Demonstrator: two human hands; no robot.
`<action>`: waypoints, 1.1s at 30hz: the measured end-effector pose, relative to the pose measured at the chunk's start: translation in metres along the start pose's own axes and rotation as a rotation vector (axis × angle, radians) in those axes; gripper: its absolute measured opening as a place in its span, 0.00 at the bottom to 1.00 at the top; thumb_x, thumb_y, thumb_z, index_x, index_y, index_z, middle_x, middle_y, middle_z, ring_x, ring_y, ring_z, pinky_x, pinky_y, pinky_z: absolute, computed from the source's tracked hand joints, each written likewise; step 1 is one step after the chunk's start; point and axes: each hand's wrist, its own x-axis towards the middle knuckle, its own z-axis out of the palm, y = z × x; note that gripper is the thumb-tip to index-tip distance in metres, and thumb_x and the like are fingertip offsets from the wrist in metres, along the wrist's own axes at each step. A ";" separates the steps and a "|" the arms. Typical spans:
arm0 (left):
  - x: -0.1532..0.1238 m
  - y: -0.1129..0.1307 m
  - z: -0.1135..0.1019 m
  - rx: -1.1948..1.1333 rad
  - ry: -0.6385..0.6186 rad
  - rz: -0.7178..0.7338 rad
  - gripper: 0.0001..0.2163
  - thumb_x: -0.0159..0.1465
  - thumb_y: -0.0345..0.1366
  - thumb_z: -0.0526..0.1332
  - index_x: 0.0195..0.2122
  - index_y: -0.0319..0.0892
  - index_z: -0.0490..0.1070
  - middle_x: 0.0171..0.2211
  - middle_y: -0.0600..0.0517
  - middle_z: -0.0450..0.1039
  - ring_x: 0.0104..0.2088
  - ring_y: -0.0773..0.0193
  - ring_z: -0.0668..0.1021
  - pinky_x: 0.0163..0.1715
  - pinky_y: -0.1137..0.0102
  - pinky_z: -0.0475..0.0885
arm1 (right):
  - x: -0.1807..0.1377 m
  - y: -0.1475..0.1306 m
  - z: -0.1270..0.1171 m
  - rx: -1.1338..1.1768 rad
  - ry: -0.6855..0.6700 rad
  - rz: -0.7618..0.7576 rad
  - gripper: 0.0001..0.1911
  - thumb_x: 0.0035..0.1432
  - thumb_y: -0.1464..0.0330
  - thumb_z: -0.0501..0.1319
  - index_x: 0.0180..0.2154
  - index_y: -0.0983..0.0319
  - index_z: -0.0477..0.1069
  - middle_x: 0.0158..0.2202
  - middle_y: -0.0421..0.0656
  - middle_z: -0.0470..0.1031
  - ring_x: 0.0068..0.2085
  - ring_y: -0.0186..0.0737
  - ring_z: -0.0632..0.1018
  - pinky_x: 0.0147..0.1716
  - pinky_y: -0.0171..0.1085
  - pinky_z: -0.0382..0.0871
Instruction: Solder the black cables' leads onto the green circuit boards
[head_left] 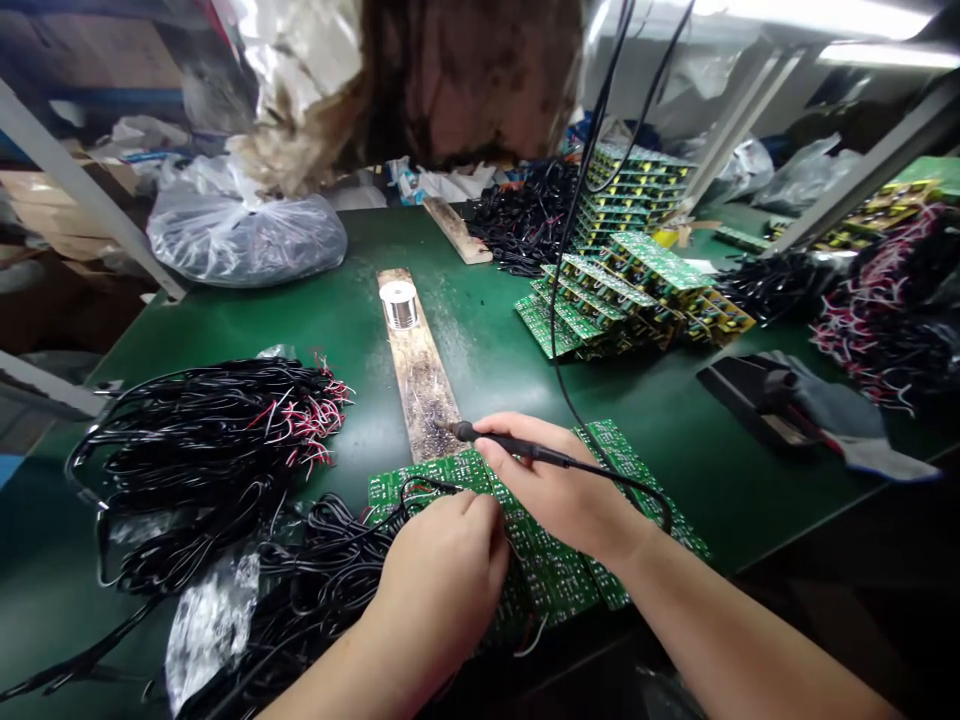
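A black soldering iron [517, 445] is gripped in my right hand [566, 490], its tip reaching the scorched, dark-flecked part of a wooden board [420, 360]. My left hand [450, 560] is closed over the green circuit boards [547, 560] at the front of the bench. Black wire with thin coloured ends lies by its fingers, but what they pinch is hidden. A spool of solder wire [400, 304] stands on the far end of the wooden board. Looped black cables [330, 560] lie left of my left hand.
Bundled black cables with red and white ends [217, 430] lie at left. Circuit boards [622, 290] are stacked at back right. The iron's cord [559, 350] hangs from above. A tied plastic bag [247, 235] sits at back left. A dark blurred object [780, 400] lies right.
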 end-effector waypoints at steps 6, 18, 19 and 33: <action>-0.001 -0.001 0.002 -0.029 0.017 -0.004 0.08 0.70 0.34 0.53 0.33 0.45 0.67 0.34 0.52 0.74 0.34 0.59 0.76 0.32 0.65 0.65 | 0.001 -0.002 0.001 -0.035 -0.002 -0.002 0.09 0.68 0.64 0.60 0.46 0.55 0.77 0.43 0.37 0.82 0.42 0.37 0.81 0.46 0.37 0.75; 0.023 -0.012 -0.015 0.015 -0.147 -0.034 0.12 0.71 0.37 0.52 0.32 0.46 0.70 0.33 0.53 0.78 0.32 0.59 0.78 0.31 0.66 0.65 | -0.067 -0.001 -0.042 -0.127 0.176 0.078 0.08 0.67 0.65 0.62 0.47 0.52 0.77 0.44 0.38 0.82 0.44 0.37 0.81 0.47 0.36 0.76; 0.024 -0.011 -0.013 0.025 -0.152 -0.041 0.11 0.70 0.37 0.52 0.32 0.46 0.70 0.33 0.53 0.79 0.33 0.58 0.79 0.31 0.66 0.65 | -0.078 0.001 -0.046 -0.143 0.192 0.098 0.08 0.66 0.65 0.62 0.47 0.52 0.77 0.43 0.37 0.82 0.42 0.37 0.81 0.46 0.35 0.76; 0.022 0.002 -0.013 -0.031 -0.165 -0.118 0.08 0.68 0.38 0.55 0.33 0.47 0.71 0.32 0.55 0.78 0.33 0.60 0.77 0.31 0.67 0.63 | -0.136 0.002 -0.055 -0.212 0.258 0.115 0.07 0.66 0.66 0.60 0.43 0.51 0.76 0.36 0.36 0.83 0.35 0.35 0.84 0.37 0.31 0.80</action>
